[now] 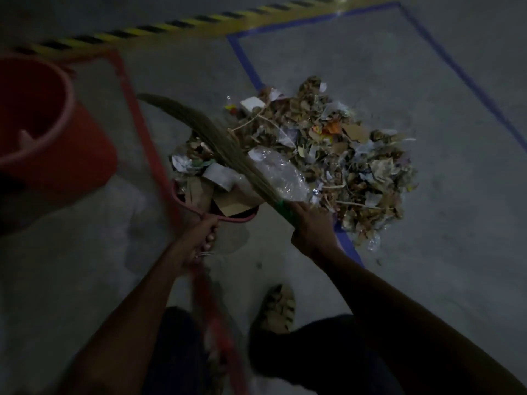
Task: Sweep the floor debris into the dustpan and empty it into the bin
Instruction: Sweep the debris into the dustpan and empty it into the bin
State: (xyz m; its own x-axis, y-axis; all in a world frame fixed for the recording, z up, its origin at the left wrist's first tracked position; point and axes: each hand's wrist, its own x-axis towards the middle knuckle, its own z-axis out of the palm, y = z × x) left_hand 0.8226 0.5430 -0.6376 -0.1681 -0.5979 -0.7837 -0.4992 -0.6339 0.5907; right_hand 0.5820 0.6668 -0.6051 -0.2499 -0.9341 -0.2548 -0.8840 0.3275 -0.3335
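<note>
A heap of dry leaves, paper scraps and clear plastic (336,155) lies on the grey floor. My right hand (312,230) grips the green handle end of a straw broom (211,138), whose bristles slant up and left across the heap's near-left part. My left hand (204,238) grips the handle of a red dustpan (242,217). The pan sits on the floor at the heap's left edge, with cardboard and paper pieces in it. The red bin (42,132) stands at the left, open at the top.
Red tape (137,109) runs along the floor between bin and dustpan. Blue tape (456,67) frames a rectangle around the heap. Yellow-black hazard tape (171,24) crosses the far floor. My sandalled foot (278,309) is planted below the hands.
</note>
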